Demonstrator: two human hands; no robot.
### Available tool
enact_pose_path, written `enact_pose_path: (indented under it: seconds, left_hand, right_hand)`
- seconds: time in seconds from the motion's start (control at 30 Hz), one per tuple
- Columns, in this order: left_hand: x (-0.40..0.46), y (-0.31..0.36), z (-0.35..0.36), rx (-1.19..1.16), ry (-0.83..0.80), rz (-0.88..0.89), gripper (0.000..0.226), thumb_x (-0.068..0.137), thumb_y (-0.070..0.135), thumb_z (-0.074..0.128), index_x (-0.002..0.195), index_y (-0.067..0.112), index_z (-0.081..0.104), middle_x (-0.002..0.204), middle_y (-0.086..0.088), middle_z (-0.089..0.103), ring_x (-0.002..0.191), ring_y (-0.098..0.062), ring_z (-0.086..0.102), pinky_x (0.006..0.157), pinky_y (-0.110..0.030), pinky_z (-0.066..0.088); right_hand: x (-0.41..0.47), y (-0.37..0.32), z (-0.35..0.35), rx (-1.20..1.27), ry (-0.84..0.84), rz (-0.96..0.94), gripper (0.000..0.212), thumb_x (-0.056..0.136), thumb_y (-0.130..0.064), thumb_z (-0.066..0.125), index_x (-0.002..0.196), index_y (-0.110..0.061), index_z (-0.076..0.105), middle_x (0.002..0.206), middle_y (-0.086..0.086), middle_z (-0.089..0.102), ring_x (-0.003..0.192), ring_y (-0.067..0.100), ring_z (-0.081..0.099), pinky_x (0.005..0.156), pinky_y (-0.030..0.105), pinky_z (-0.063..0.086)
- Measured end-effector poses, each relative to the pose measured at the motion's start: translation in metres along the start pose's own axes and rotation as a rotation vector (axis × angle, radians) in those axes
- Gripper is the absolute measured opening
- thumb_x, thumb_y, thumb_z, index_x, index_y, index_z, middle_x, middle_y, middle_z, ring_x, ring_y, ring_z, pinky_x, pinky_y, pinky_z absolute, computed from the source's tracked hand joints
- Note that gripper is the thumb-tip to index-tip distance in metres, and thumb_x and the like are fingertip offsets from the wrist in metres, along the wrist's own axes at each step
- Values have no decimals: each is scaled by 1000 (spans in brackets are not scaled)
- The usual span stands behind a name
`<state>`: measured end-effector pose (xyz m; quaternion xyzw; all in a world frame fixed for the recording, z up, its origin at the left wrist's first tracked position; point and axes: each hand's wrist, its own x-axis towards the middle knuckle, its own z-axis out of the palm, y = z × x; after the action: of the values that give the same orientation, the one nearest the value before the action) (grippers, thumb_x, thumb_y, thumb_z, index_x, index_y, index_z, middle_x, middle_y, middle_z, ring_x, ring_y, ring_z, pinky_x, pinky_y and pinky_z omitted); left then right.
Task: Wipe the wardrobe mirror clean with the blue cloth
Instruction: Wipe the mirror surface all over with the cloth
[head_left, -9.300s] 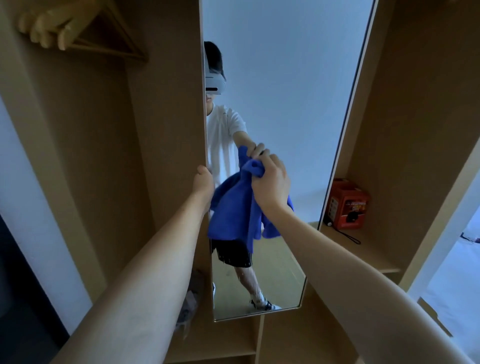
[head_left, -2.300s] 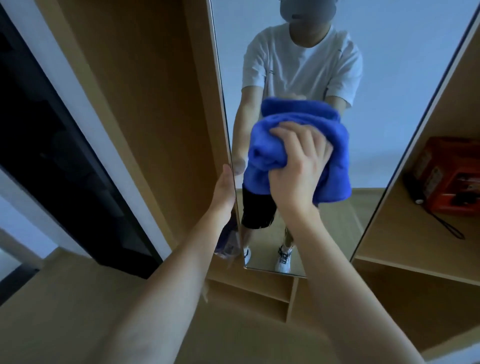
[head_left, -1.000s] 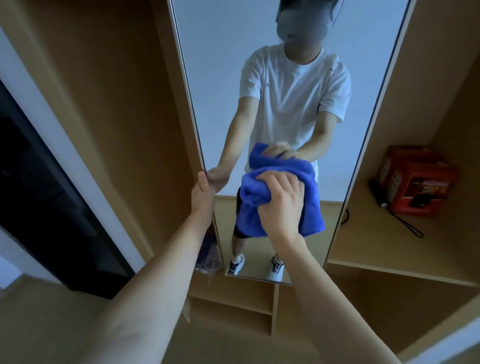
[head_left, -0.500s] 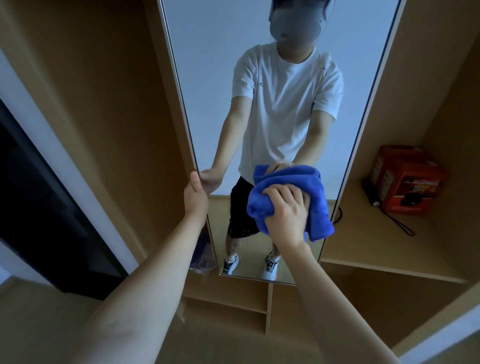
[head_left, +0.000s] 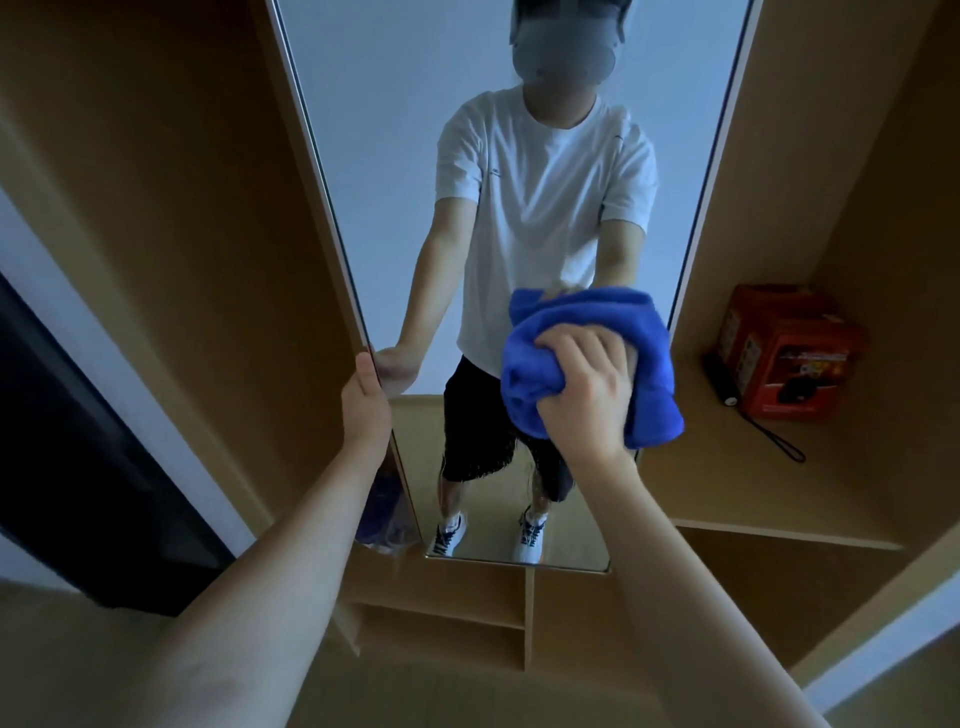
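Right hand (head_left: 584, 395) slid cloth (head_left: 587, 358) rightward on mirror (head_left: 395, 171), gripping it — left hand (head_left: 365, 402) clasps mirror edge; red box (head_left: 784, 353) beside.

Dim, bluish indoor light with soft shadows and no harsh glare. The mirror (head_left: 395, 171) reflects a pale, evenly lit wall. Wide-angle distortion bends straight edges outward near the borders. Focus is slightly soft throughout.

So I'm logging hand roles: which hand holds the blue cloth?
The right hand, bunching the blue cloth against the mirror; the left hand grips its edge.
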<state>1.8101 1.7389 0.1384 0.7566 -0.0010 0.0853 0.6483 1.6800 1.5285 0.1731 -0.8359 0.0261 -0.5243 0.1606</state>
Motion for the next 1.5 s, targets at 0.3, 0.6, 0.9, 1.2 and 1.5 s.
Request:
enact_pose_path:
  seconds: [0.3, 0.6, 0.9, 1.2, 1.5]
  left_hand:
    - [-4, 2, 1, 11, 26, 32, 61, 105, 48, 20, 137, 6, 52, 136, -14, 56, 127, -27, 51, 94, -25, 38]
    - [-2, 1, 1, -6, 9, -4, 63, 103, 53, 20, 142, 11, 47, 140, -13, 53, 130, -28, 49, 104, -33, 39]
    - [-5, 5, 3, -10, 29, 19, 62, 104, 50, 20, 137, 7, 51, 136, -12, 56, 127, -26, 51, 96, -26, 38]
    - [-6, 6, 5, -4, 26, 1, 63, 103, 52, 18, 140, 10, 48, 139, -11, 54, 129, -25, 50, 102, -29, 39]
    - [-6, 5, 4, 14, 40, 5, 65, 103, 52, 19, 139, 8, 50, 139, -12, 55, 129, -26, 50, 104, -32, 41]
  right_hand:
    - [13, -28, -26, 194, 50, 242, 25, 65, -1, 63, 83, -18, 67, 87, -4, 65, 89, 23, 56, 83, 43, 44]
    - [29, -3, -27, 69, 177, 95, 18, 74, -1, 69, 87, -14, 69, 90, 1, 68, 89, 29, 58, 81, 50, 45]
    - [15, -12, -19, 107, 110, 292, 18, 72, -2, 65, 83, -16, 68, 86, -2, 67, 91, 21, 54, 85, 45, 46]
    - [21, -1, -14, -17, 152, 85, 19, 73, -5, 60, 86, -15, 69, 87, 3, 66, 84, 30, 52, 78, 47, 44]
    - [-26, -7, 3, 51, -100, 260, 16, 71, -8, 64, 81, -20, 64, 85, -4, 62, 87, 23, 52, 85, 41, 45]
